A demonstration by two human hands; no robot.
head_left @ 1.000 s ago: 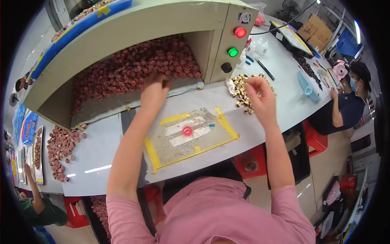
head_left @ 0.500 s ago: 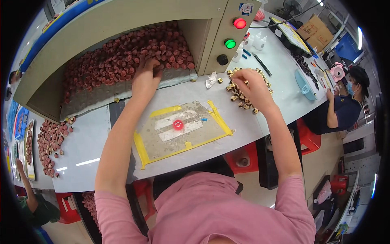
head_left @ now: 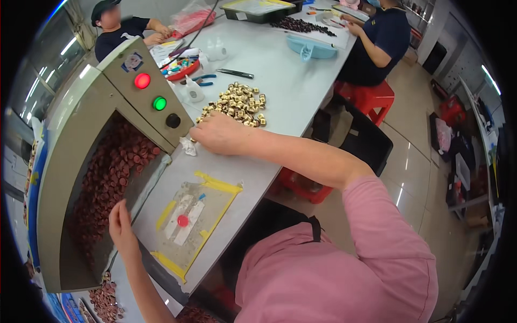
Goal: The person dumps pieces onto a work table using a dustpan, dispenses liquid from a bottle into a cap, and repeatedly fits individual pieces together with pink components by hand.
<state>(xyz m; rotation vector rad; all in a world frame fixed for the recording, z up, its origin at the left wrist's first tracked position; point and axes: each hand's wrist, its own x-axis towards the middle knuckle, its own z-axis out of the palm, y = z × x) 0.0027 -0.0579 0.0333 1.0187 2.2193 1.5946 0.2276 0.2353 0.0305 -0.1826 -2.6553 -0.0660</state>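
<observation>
My left hand point(head_left: 123, 231) is raised at the mouth of a beige machine point(head_left: 81, 134), beside a heap of reddish-brown round pieces point(head_left: 107, 177) inside it. Its fingers are drawn together; whatever may be between them is too small to make out. My right hand point(head_left: 219, 133) rests low on the table at the near-left edge of a pile of small gold-and-dark cube pieces point(head_left: 242, 102). Those fingers are bent closed beside a crumpled white tissue point(head_left: 188, 146), their tips partly hidden. Between my arms, a red round piece point(head_left: 183, 221) sits on a taped grey mat point(head_left: 202, 234).
Red and green lights and a black knob point(head_left: 173, 120) are on the machine. Beyond the cubes lie blue-handled pliers point(head_left: 202, 81), a white bottle point(head_left: 194, 90), tweezers point(head_left: 235, 73) and a light-blue tray point(head_left: 312, 48). Two people work across and to the right.
My view has swung right. My left hand has come away from the heap of reddish pieces. My right hand has moved from above the cubes down to the table beside the tissue.
</observation>
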